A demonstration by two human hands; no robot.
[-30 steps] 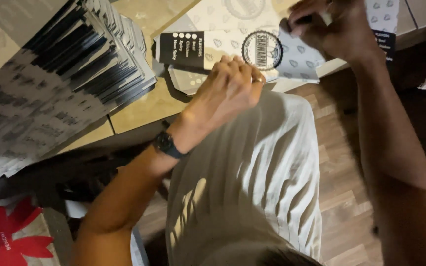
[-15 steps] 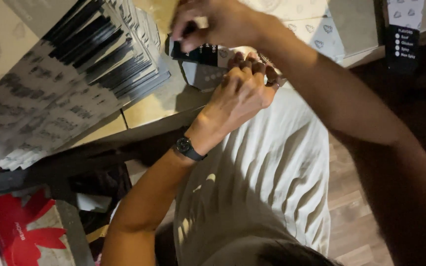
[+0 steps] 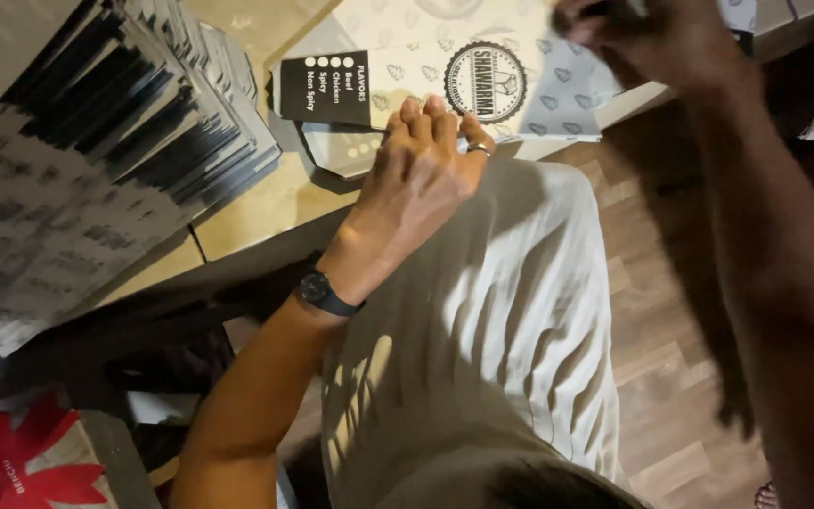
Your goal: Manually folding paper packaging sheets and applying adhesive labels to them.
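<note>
left fingers (image 3: 431, 118) press the flat printed carton (image 3: 445, 80) at its near edge.

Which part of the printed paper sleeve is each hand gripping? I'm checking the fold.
The left hand presses the paper sleeve at its near edge; the right hand grips its far right corner.

Packaging workroom: stacked flat printed cartons (image 3: 96, 160) on wooden table (image 3: 266, 203).

Your single head camera looks steeply down from close above your lap, facing the near edge of the surface (image 3: 266, 203), with wooden floor (image 3: 671, 311) at right below it.
</note>
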